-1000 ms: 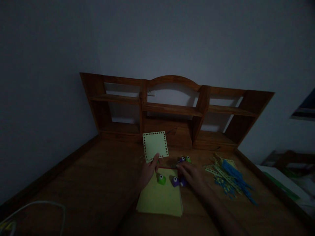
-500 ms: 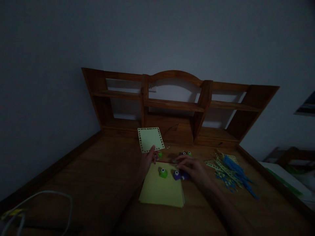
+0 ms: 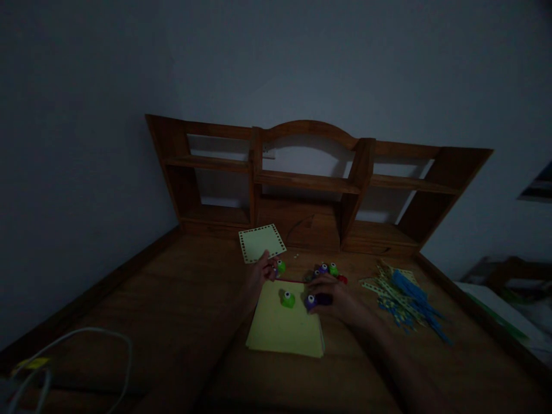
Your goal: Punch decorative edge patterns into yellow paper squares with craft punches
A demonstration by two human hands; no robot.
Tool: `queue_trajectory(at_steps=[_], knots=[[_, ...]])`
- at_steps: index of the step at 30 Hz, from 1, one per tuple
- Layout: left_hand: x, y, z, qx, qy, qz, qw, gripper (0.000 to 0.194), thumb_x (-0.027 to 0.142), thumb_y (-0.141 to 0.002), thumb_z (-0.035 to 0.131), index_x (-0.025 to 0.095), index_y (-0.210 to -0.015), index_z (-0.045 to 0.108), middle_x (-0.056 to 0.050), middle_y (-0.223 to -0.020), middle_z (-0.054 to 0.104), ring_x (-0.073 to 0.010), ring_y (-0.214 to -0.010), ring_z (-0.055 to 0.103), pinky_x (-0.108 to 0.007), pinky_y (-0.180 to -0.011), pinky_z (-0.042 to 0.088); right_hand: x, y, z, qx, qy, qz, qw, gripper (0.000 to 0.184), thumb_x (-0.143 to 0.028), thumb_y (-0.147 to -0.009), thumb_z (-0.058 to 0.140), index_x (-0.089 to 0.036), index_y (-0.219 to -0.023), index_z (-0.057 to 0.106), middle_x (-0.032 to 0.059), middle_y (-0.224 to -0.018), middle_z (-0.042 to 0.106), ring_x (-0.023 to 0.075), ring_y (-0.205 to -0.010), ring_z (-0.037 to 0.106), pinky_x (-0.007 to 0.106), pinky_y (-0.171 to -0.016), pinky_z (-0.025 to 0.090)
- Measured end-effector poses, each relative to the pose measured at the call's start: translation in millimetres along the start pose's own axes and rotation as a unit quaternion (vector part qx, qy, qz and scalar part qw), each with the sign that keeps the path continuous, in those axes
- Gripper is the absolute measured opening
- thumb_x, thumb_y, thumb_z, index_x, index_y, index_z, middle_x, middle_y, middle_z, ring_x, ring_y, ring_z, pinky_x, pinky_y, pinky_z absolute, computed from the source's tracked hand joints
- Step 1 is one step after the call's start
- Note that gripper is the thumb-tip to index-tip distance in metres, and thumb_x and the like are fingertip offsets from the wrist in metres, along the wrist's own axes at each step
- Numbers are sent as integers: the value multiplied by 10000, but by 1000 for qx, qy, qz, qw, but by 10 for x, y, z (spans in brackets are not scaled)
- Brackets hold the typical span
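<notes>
My left hand point(image 3: 264, 269) is closed at the near edge of a pale yellow sheet point(image 3: 260, 241) with a punched border, its thumb lying over the paper. Beside those fingers sits a green googly-eyed figure point(image 3: 281, 266). My right hand point(image 3: 334, 294) curls around a purple googly-eyed figure point(image 3: 311, 301) at the right side of a yellow paper stack point(image 3: 284, 333); dimness blurs the exact contact. Another green figure point(image 3: 287, 298) stands on the stack. Just beyond my right hand are more figures, including a purple one point(image 3: 323, 268), a green one point(image 3: 333, 268) and a red piece point(image 3: 342, 279).
Blue and yellow paper scraps point(image 3: 407, 296) lie in a heap on the right of the wooden desk point(image 3: 194, 276). A wooden shelf unit point(image 3: 302, 183) rises along the back. At lower left a white cable point(image 3: 128, 356) loops near something yellow point(image 3: 32, 365).
The punched sheet has tipped flatter, with my left hand still at its edge. My right hand has come down from above the stack's far edge to around the purple figure, uncovering figures behind it.
</notes>
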State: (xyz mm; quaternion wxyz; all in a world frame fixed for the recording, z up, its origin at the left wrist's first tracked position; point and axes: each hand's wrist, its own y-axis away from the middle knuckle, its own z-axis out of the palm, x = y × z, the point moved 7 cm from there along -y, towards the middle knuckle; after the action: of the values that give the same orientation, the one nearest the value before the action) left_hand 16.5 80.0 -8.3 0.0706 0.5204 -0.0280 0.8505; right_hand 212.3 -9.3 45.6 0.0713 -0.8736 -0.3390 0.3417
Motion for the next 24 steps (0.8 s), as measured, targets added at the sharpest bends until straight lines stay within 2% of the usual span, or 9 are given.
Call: queue_trajectory(at_steps=[2, 5, 7, 9, 11, 13, 16, 18, 24], knots=[[-4, 6, 6, 8, 11, -6, 1000, 419, 553, -761, 639, 135, -797, 635, -19, -676, 629, -104, -516, 548, -236, -509, 393, -12, -4, -21, 22, -29, 16, 999, 260, -373, -703, 791, -255, -930, 747, 71, -1020, 682, 245, -1010, 591, 383, -905, 455], [-10, 32, 52, -1, 8, -17, 1000, 334, 479, -762, 664, 149, -801, 632, -12, -711, 634, -101, -550, 565, -227, -526, 398, 56, -8, -109, 132, -129, 89, 979, 264, -372, -695, 791, -217, -898, 724, 59, -917, 685, 222, -880, 617, 349, -794, 490], [-6, 52, 95, -21, -7, -12, 1000, 314, 464, -766, 663, 152, -781, 635, -1, -689, 618, -83, -516, 528, -218, -513, 379, 189, 29, -151, 231, -234, 167, 930, 308, -381, -677, 798, -196, -900, 694, 35, -793, 673, 183, -717, 611, 296, -647, 492], [2, 78, 134, -42, -30, 1, 999, 318, 469, -772, 655, 151, -782, 647, 7, -672, 602, -67, -478, 475, -213, -494, 356, 314, 73, -136, 303, -345, 222, 860, 350, -383, -659, 810, -191, -914, 667, 9, -729, 657, 133, -567, 560, 244, -516, 445], [13, 119, 167, -54, -66, 17, 996, 331, 479, -776, 648, 149, -792, 666, 9, -651, 588, -64, -460, 438, -213, -479, 335, 370, 76, -96, 328, -431, 238, 806, 395, -365, -645, 822, -197, -963, 658, 9, -772, 671, 99, -506, 524, 218, -463, 411], [29, 180, 207, -58, -109, 30, 992, 340, 484, -776, 651, 147, -731, 666, 11, -593, 560, -79, -469, 442, -219, -491, 341, 360, 58, -58, 323, -480, 243, 779, 463, -348, -637, 829, -202, -1042, 659, 25, -827, 688, 99, -515, 540, 222, -469, 427], [62, 282, 274, -49, -165, 45, 984, 362, 480, -754, 680, 157, -603, 617, 11, -519, 526, -116, -498, 483, -243, -533, 373, 285, 55, -21, 321, -490, 257, 768, 546, -348, -627, 834, -175, -1114, 658, 42, -775, 691, 130, -552, 581, 250, -503, 465], [76, 333, 305, -38, -185, 51, 981, 338, 477, -736, 697, 160, -633, 637, 1, -542, 556, -132, -512, 500, -258, -544, 382, 237, 58, 7, 322, -478, 265, 773, 573, -356, -632, 829, -165, -1143, 653, 21, -675, 665, 125, -515, 561, 245, -482, 451], [79, 387, 330, -33, -233, 66, 970, 366, 508, -762, 656, 144, -734, 678, -4, -571, 573, -140, -529, 518, -261, -567, 413, 313, 28, 149, 255, -442, 270, 817, 580, -343, -608, 844, -194, -1138, 659, -4, -642, 658, 123, -534, 566, 237, -508, 442]])
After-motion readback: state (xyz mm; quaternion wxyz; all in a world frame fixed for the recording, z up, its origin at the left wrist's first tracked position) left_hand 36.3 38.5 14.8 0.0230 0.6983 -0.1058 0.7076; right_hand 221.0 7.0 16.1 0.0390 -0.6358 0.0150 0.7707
